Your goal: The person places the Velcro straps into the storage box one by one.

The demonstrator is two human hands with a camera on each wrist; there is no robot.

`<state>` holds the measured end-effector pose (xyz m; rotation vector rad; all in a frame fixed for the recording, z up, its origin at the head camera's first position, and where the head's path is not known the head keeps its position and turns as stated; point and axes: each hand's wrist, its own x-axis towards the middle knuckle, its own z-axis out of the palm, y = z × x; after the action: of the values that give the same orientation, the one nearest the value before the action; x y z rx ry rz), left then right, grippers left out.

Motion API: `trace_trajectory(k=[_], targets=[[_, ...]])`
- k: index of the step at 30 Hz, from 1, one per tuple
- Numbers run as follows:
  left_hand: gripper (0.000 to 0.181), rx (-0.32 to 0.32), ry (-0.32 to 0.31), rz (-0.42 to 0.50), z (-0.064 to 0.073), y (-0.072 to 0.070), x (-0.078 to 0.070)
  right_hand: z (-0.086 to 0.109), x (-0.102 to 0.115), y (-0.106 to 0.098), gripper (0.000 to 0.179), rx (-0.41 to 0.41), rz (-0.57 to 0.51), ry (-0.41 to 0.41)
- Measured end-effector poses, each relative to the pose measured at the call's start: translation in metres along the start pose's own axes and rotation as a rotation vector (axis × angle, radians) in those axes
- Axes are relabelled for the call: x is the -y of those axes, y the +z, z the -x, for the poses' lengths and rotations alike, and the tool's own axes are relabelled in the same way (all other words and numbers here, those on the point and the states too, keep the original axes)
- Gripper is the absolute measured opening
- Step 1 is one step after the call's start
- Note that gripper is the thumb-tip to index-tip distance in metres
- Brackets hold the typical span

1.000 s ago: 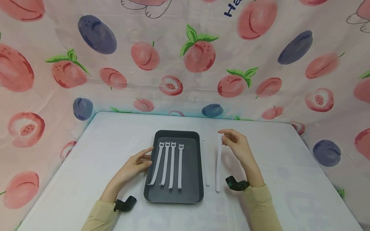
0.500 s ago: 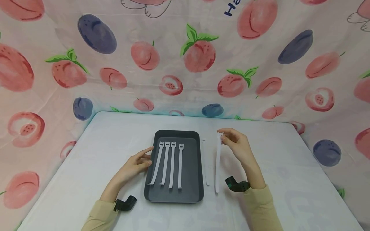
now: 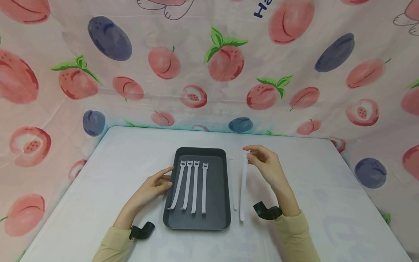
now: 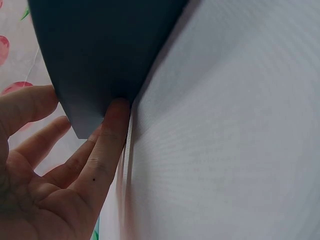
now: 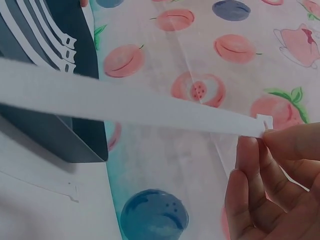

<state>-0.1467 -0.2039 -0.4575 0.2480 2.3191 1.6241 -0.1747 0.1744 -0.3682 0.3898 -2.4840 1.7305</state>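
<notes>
My right hand (image 3: 266, 163) pinches the slotted head of a white hook-and-loop cable tie (image 3: 243, 193) between thumb and fingers, right of the tray. Its strip hangs toward the near side; the right wrist view shows the tie (image 5: 150, 107) stretched across, above the tray. Several similar white ties (image 3: 194, 189) lie side by side in the dark grey tray (image 3: 217, 222), heads at the far end. Another white tie (image 3: 233, 185) lies on the table beside the tray's right wall. With fairly straight fingers, my left hand (image 3: 154, 185) touches the tray's left wall, also seen in the left wrist view.
The table (image 3: 327, 189) has a white cover. Behind it and at the sides hangs a fruit-printed cloth (image 3: 203, 47). Black wrist cameras (image 3: 142, 231) sit on both wrists.
My right hand has moved slightly left with the tie, bringing it closer to the loose tie and the tray. My left hand and the tray have stayed put.
</notes>
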Motion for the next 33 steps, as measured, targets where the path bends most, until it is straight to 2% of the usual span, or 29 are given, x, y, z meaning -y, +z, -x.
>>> trace_trajectory(k=[12, 33], targets=[[0.060, 0.000, 0.007, 0.000, -0.001, 0.000, 0.000, 0.001, 0.005, 0.007, 0.025, 0.018, -0.046, -0.030], [0.059, -0.016, -0.009, -0.014, -0.001, 0.001, -0.002, 0.002, 0.007, 0.021, 0.024, 0.044, -0.057, -0.050]])
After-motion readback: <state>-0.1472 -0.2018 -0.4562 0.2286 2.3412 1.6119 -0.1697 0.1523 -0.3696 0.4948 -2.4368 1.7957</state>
